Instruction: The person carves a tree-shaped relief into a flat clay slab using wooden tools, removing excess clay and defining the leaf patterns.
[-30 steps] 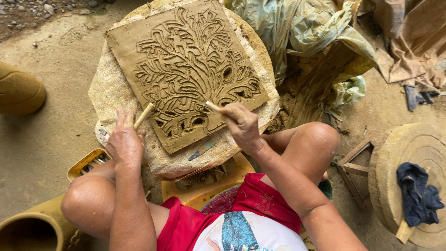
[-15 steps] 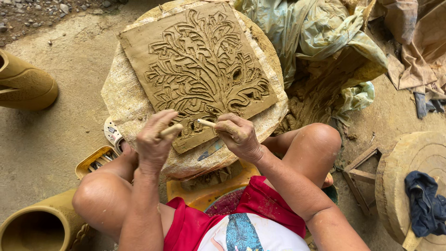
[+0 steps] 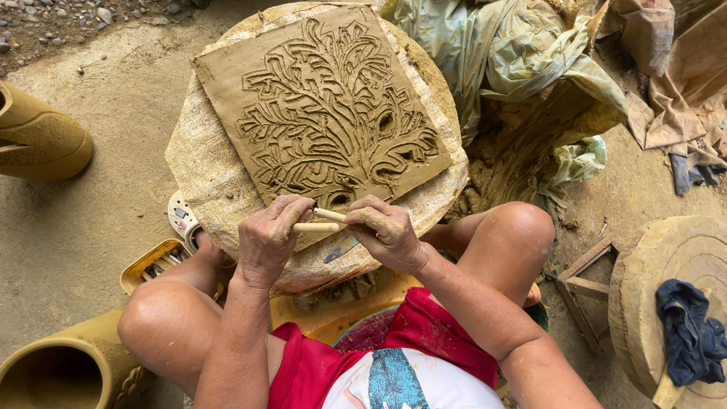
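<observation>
Clay slab [image 3: 318,113], carved with a tree-and-leaf pattern, lies flat on a round stand [image 3: 424,60] draped with coarse cloth. Both hands meet at the slab's near edge. Left hand [image 3: 269,238]: fingers curled tight around a wooden stick [image 3: 314,226], held roughly level. Right hand [image 3: 390,231]: fingers pinch a second wooden tool [image 3: 329,215]; its end touches the stick close to the left hand. Both hands smeared with clay. Knees bent either side of the stand. A tray of tools [image 3: 155,265] sits on the floor beside the left knee. Clay pot [image 3: 53,371] at lower left, another [image 3: 38,140] at left. Blue rag [image 3: 689,333] rests on a round wooden block [image 3: 666,257] to the right.
</observation>
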